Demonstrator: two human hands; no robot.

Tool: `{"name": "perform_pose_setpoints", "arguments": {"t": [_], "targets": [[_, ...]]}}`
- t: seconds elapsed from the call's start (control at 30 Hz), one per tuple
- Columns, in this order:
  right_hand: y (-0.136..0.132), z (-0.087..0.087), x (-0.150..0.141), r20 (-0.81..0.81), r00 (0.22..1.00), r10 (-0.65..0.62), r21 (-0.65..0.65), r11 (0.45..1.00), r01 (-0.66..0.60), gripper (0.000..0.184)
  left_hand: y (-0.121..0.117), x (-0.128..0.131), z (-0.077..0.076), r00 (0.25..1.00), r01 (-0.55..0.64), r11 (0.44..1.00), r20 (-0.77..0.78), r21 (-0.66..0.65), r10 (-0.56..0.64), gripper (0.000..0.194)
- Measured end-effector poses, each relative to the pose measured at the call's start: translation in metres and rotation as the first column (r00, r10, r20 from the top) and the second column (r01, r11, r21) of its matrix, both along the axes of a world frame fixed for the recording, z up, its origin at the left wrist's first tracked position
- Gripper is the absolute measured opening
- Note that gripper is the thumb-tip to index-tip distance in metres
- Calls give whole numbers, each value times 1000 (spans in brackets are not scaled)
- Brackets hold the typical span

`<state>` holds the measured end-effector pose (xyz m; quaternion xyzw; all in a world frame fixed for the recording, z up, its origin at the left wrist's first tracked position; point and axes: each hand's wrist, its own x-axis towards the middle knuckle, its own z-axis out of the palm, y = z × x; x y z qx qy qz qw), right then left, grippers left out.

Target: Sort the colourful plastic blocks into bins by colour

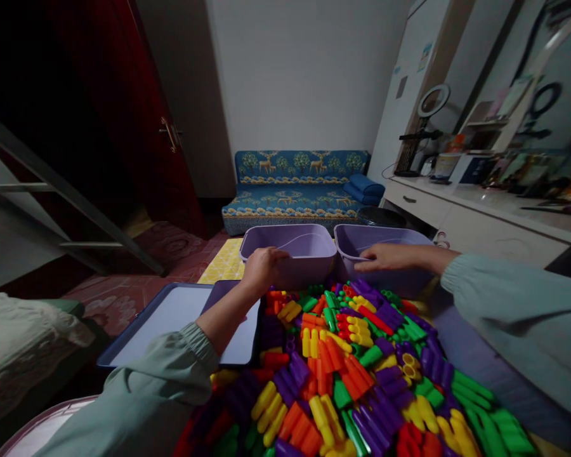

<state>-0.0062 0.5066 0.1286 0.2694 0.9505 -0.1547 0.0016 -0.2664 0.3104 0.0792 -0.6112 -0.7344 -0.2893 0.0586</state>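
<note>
Two purple plastic bins stand side by side, a left bin (pixel 309 266) and a right bin (pixel 409 279). My left hand (pixel 264 266) is closed over the near rim of the left bin, with its fingertips inside. At the near rim of the right bin, my right hand (pixel 387 257) grips the edge, thumb and fingers on either side. In front of both bins spreads a big heap of plastic toy pieces (pixel 333 355) in red, orange, yellow, green and purple, many shaped like joined finger-like tubes. Neither hand touches the heap.
Left of the heap lies a tray (pixel 171 317) with a dark rim, and a purple flat piece (pixel 219 292) rests on it. A patterned blue sofa (pixel 297 184) stands against the wall. At right is a white dresser (pixel 495 216); a red door (pixel 166 171) is at left.
</note>
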Motion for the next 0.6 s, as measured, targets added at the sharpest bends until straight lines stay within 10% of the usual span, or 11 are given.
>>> {"name": "perform_pose_setpoints", "arguments": {"t": [0.27, 0.6], "targets": [[6, 3, 5, -110, 994, -7, -145, 989, -9, 19, -2, -2, 8, 1000, -1, 996, -30, -94, -2, 44], [0, -28, 0, -34, 999, 39, 55, 998, -37, 18, -3, 2, 11, 995, -47, 977, -93, -208, 28, 51]]}}
